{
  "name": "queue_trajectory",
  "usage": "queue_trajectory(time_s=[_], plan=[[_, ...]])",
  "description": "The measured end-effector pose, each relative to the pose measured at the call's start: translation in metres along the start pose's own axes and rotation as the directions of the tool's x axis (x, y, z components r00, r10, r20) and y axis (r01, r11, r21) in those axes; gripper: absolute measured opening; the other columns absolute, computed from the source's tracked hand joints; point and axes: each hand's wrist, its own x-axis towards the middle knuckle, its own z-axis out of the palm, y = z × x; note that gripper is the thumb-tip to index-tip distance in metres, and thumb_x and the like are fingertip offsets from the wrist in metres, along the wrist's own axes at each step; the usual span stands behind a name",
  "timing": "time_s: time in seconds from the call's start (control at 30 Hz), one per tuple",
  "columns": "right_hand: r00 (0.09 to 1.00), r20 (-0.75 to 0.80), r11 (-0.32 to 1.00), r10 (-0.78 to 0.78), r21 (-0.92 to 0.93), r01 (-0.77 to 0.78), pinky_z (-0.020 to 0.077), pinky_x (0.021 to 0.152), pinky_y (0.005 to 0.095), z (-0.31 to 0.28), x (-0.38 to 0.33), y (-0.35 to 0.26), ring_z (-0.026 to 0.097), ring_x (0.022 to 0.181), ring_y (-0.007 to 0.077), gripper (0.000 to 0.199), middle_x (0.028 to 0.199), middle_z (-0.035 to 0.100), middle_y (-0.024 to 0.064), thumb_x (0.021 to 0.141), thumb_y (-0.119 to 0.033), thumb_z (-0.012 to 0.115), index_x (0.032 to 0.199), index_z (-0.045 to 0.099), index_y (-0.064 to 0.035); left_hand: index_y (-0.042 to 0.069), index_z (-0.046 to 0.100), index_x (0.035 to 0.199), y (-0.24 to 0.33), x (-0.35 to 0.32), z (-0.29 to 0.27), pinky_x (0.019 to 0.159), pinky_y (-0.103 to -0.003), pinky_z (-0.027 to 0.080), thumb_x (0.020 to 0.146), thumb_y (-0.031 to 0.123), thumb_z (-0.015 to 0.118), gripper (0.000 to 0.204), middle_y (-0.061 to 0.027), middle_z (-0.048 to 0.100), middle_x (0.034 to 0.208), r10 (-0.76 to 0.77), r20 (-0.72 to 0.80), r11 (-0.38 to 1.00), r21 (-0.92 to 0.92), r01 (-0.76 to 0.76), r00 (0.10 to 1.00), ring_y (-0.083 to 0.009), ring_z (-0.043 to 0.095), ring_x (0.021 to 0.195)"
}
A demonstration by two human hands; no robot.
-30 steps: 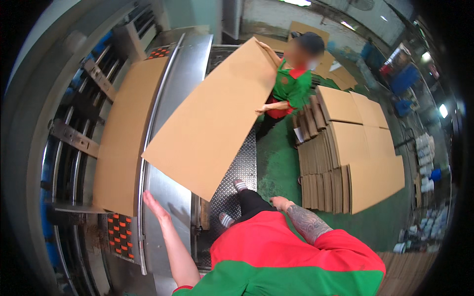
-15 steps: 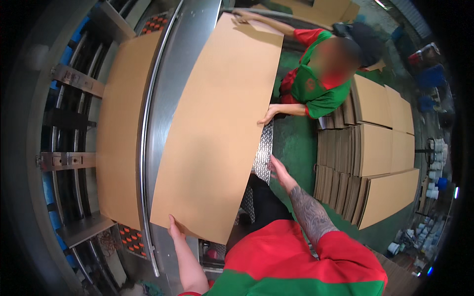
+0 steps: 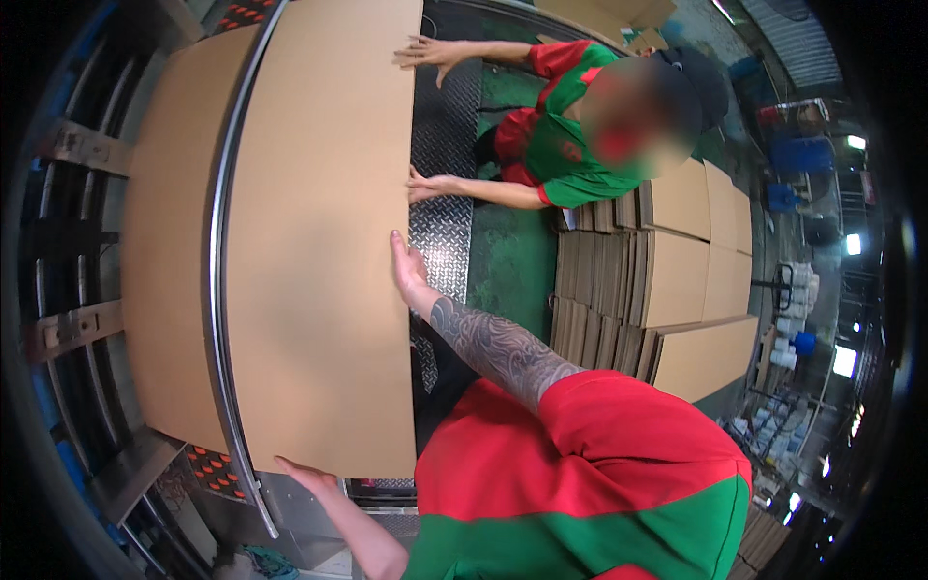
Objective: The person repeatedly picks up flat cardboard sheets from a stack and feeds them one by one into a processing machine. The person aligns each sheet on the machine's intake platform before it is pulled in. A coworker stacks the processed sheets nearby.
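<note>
A large flat cardboard sheet (image 3: 319, 242) lies lengthwise on the metal table, along a long metal rail. Against its near end rests my left hand (image 3: 307, 476), fingers stretched and not wrapped round the board. At the sheet's right edge is my right hand (image 3: 410, 271), its fingers straight and pressed flat to the edge; part of them is hidden. Across from me a co-worker in a green and red shirt (image 3: 580, 145) has one spread hand (image 3: 435, 56) over the far part of the right edge. The co-worker's other hand (image 3: 432, 186) touches that edge closer to mine.
Beyond the metal rail (image 3: 220, 213), another cardboard sheet (image 3: 174, 242) lies in the machine with its metal brackets (image 3: 77, 327). Stacks of cardboard (image 3: 677, 275) stand on the green floor at the right. A diamond-plate step (image 3: 443, 237) runs beside the table.
The sheet has moved left and flattened, and now lies straight against the rail. My right hand has come from beside the sheet onto its edge. The co-worker's far hand has let go and spread.
</note>
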Motion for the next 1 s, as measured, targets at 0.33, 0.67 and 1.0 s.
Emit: queue_trajectory(time_s=[0.33, 0.67, 1.0], plan=[[0.941, 0.332, 0.887, -0.068, 0.452, -0.095, 0.0491, 0.108, 0.0462, 0.023, -0.052, -0.018, 0.057, 0.132, 0.0312, 0.095, 0.147, 0.057, 0.0202, 0.097, -0.079, 0.043, 0.147, 0.051, 0.0011, -0.004, 0.047, 0.15, 0.089, -0.111, 0.014, 0.11, -0.048, 0.047, 0.097, 0.064, 0.061, 0.088, -0.0158, 0.05, 0.153, 0.434, -0.292, 0.893, 0.016, -0.45, 0.852, -0.032, 0.055, 0.133], [0.594, 0.771, 0.768, -0.231, 0.519, -0.375, 0.0319, 0.119, 0.0611, 0.111, -0.128, -0.048, 0.034, 0.152, 0.0315, 0.102, 0.168, 0.033, 0.0104, 0.093, -0.09, 0.024, 0.165, 0.027, -0.0175, -0.008, 0.044, 0.149, 0.121, -0.176, -0.045, 0.113, -0.05, 0.044, 0.106, 0.049, 0.05, 0.071, -0.02, 0.051, 0.15, 0.812, -0.434, 0.472, 0.093, -0.877, 0.391, -0.0338, 0.053, 0.133], [0.73, 0.671, 0.922, -0.133, -0.186, 0.339, 0.054, 0.092, 0.0563, 0.207, -0.113, -0.027, 0.07, 0.109, 0.0397, 0.08, 0.117, 0.071, 0.0245, 0.103, -0.073, 0.024, 0.139, 0.052, -0.0063, -0.009, 0.054, 0.132, 0.136, -0.067, -0.185, 0.1, -0.043, 0.051, 0.104, 0.044, 0.062, 0.061, -0.0191, 0.063, 0.126, 0.955, -0.295, 0.061, 0.298, -0.952, -0.031, -0.0277, 0.062, 0.111]])
